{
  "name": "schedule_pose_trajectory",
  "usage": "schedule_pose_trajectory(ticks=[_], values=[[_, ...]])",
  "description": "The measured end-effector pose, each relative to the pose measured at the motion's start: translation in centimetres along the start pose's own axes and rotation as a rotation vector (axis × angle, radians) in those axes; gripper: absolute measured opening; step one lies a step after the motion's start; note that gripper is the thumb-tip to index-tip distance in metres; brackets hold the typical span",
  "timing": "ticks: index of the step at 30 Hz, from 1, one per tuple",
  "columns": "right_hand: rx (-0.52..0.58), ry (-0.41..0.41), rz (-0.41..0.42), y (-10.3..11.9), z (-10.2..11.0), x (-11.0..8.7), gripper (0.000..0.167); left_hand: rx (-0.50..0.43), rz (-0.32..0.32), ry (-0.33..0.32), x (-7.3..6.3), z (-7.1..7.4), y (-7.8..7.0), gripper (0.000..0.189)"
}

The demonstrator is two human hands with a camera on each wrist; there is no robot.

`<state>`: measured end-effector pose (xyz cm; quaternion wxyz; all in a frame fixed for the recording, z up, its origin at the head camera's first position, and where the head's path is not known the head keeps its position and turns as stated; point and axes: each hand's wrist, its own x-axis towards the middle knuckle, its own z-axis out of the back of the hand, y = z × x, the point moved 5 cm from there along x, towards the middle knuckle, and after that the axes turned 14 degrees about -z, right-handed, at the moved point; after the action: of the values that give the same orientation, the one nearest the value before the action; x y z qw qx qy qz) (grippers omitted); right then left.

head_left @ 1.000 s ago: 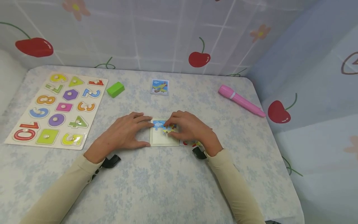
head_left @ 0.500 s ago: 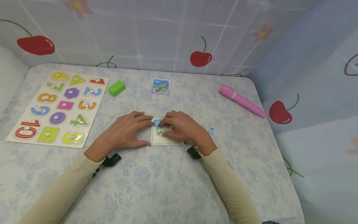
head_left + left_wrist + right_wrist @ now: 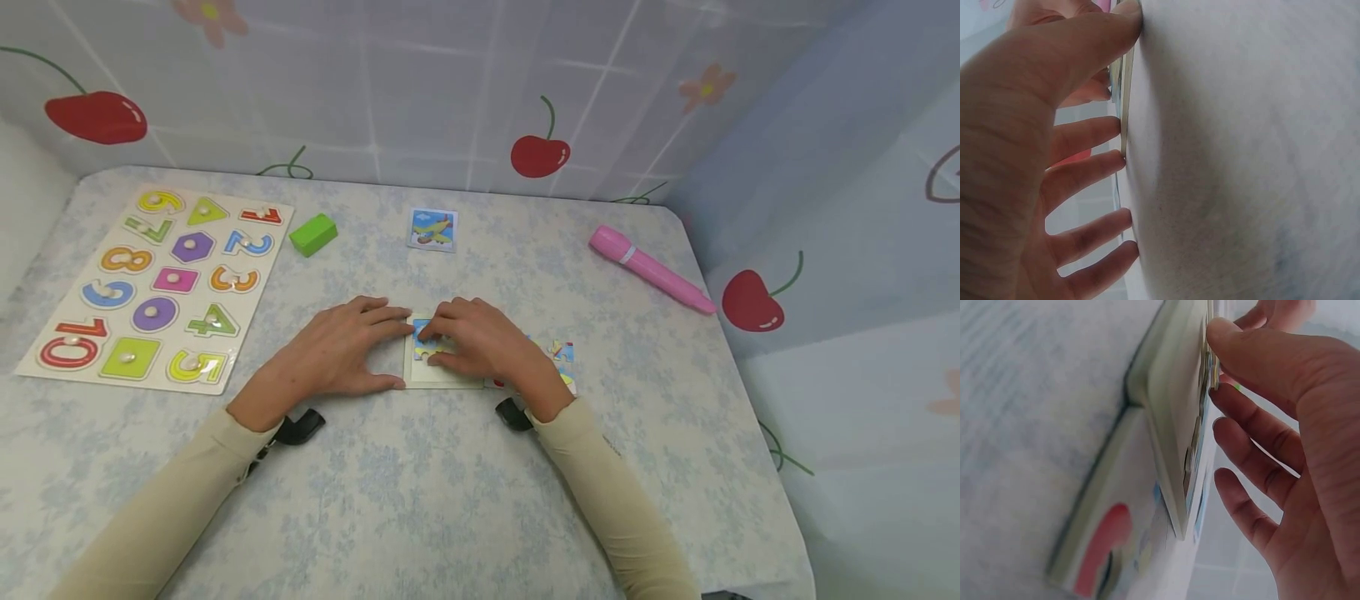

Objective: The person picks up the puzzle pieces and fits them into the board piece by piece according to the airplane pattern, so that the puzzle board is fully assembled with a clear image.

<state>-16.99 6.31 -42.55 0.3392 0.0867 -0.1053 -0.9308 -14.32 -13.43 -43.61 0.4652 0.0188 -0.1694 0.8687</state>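
Observation:
A small cream puzzle board (image 3: 446, 383) lies mid-table with blue and yellow jigsaw pieces (image 3: 419, 330) at its upper left. My left hand (image 3: 330, 350) rests along the board's left edge, fingers spread, index finger at the upper corner and thumb at the lower. In the left wrist view the fingertips (image 3: 1116, 156) touch that edge. Over the board, my right hand (image 3: 480, 337) pinches a puzzle piece (image 3: 1215, 370) between thumb and index finger, low over the other pieces. From the head view the hand hides most of that piece. The other right fingers are bent and hold nothing.
Loose puzzle pieces (image 3: 562, 351) and a picture board (image 3: 1104, 550) lie right of the puzzle board, partly under my right wrist. Farther back are an airplane picture card (image 3: 432, 230), a green block (image 3: 313, 235) and a pink pen (image 3: 652, 271). A number-and-shape board (image 3: 153, 292) lies left.
My right hand has shifted left over the board with the puzzle piece, toward the pieces at the upper left. More loose pieces show at the right. My left hand has stayed put.

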Motion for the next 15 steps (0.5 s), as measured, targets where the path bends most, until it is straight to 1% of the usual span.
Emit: schedule_pose_trajectory(ticks=[6, 15], values=[[-0.006, -0.001, -0.008, 0.32, -0.03, 0.02, 0.031, -0.003, 0.001, 0.001, 0.01, 0.05, -0.02, 0.079], [-0.02, -0.015, 0.0, 0.39, -0.21, 0.11, 0.032, -0.004, -0.001, 0.0, 0.05, 0.05, 0.01, 0.079]])
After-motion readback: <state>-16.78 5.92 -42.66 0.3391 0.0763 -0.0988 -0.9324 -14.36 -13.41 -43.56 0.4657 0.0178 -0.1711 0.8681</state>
